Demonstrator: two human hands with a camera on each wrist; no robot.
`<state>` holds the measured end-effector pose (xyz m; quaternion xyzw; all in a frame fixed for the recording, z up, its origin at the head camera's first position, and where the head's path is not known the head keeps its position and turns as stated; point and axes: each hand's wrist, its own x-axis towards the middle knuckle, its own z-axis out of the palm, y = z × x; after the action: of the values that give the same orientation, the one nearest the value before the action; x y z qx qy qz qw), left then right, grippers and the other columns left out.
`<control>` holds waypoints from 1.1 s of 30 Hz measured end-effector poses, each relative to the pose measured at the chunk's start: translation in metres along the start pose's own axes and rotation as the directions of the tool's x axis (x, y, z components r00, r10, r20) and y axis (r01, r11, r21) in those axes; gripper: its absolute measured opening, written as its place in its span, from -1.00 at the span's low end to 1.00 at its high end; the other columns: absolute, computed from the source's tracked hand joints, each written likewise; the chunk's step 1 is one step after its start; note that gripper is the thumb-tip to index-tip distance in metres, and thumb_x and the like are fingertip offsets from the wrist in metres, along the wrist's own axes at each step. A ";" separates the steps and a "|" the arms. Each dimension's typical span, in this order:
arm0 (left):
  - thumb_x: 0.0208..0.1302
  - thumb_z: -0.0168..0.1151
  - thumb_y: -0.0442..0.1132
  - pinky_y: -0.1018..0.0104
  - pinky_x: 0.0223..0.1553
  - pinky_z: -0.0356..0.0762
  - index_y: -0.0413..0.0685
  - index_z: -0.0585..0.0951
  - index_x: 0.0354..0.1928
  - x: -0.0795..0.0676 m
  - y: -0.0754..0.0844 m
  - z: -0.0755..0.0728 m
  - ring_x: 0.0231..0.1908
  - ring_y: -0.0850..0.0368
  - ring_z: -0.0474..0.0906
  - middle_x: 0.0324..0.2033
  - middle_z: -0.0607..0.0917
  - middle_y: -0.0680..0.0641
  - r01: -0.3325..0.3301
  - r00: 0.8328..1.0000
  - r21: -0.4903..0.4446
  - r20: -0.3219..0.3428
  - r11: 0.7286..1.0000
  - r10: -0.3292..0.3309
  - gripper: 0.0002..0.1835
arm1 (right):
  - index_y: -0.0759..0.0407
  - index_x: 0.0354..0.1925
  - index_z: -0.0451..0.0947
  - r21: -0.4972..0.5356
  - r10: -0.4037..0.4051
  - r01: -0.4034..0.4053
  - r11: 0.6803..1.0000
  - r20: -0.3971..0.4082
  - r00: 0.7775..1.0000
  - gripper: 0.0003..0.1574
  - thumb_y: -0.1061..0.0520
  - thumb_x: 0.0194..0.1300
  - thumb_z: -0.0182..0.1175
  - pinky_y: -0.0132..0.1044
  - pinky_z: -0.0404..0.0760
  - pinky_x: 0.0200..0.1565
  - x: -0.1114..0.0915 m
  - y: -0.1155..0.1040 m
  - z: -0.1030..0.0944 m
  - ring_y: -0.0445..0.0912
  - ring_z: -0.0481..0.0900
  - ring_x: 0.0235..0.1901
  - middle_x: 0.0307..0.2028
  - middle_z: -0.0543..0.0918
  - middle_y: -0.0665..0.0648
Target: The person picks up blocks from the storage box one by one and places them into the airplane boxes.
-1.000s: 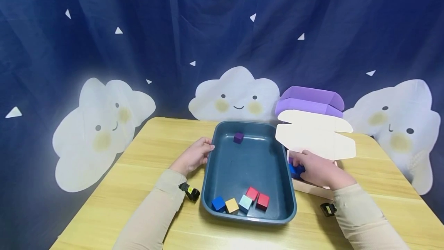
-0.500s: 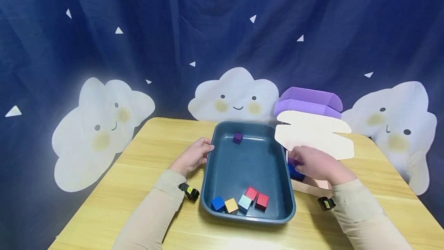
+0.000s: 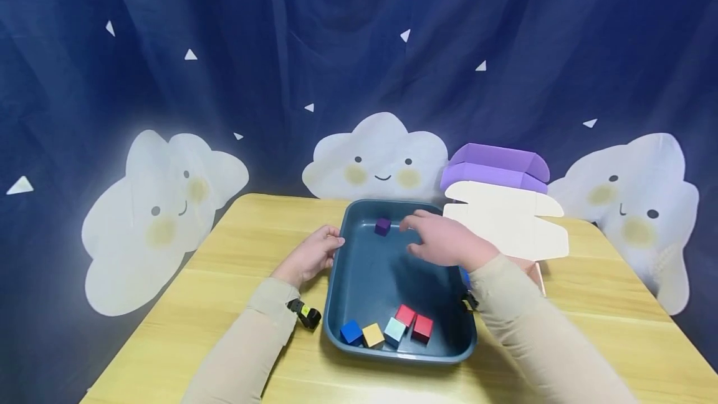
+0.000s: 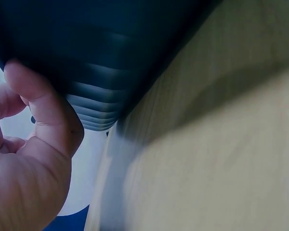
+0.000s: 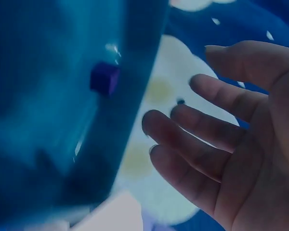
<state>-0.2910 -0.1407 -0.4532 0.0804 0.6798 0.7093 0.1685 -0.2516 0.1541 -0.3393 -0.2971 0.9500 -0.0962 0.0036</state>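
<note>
My left hand (image 3: 314,255) holds the left side of a dark blue-green rectangular tray (image 3: 370,285), with its thumb and fingers at the rim. In the left wrist view that hand (image 4: 38,139) is against the tray's outer wall (image 4: 94,86). Above the far part of the tray, my right hand (image 3: 440,239) reaches in with nothing in it; its fingers are spread and slightly bent in the right wrist view. A small purple cube (image 3: 382,226) lies in the tray just left of these fingertips.
Along the tray's near end lie a blue cube (image 3: 351,333), a yellow cube (image 3: 373,335), a pale teal cube (image 3: 394,331) and two red cubes (image 3: 422,328). An open cardboard box (image 3: 507,220) with a purple flap stands right, partly behind my right forearm. The table (image 3: 224,304) is wooden.
My right hand has left the open box, where it was at the blue and purple things, and moved left over the tray towards the purple cube. The left hand stays on the tray.
</note>
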 end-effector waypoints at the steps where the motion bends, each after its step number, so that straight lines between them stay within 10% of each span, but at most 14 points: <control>1: 0.53 0.03 -0.33 0.40 -0.49 0.44 -0.18 0.32 -0.01 0.000 0.000 0.000 -0.46 0.18 0.48 -0.36 0.55 -0.05 -0.003 1.000 0.001 -0.001 1.000 0.003 -0.86 | 0.10 0.21 0.56 -0.004 0.002 -0.001 1.000 0.011 1.000 -0.49 0.04 0.32 0.30 0.01 0.57 0.13 0.006 -0.003 0.003 0.01 0.62 0.01 0.14 0.56 0.15; 20: 0.50 0.05 -0.34 0.39 -0.49 0.46 -0.18 0.35 0.00 0.000 -0.001 0.000 -0.47 0.16 0.49 -0.35 0.57 -0.08 0.000 1.000 -0.008 -0.018 1.000 0.000 -0.85 | -0.03 0.54 0.20 -0.024 0.156 -0.155 0.988 0.193 0.969 -0.12 0.04 0.34 0.28 0.05 0.47 0.24 0.075 -0.008 0.069 0.13 0.42 0.33 0.53 0.14 0.21; 33: 0.51 0.05 -0.33 0.38 -0.47 0.48 -0.19 0.33 0.02 0.001 -0.001 -0.001 -0.45 0.16 0.50 -0.33 0.56 -0.09 0.003 1.000 -0.007 -0.010 1.000 -0.003 -0.83 | 0.25 0.35 0.41 -0.020 0.211 -0.210 0.978 0.125 0.969 -0.32 0.17 0.29 0.27 -0.04 0.61 -0.05 0.080 0.005 0.073 0.07 0.59 -0.13 0.23 0.28 0.34</control>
<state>-0.2920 -0.1408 -0.4540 0.0751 0.6783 0.7117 0.1665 -0.3156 0.0995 -0.4079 -0.2002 0.9743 -0.0731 0.0731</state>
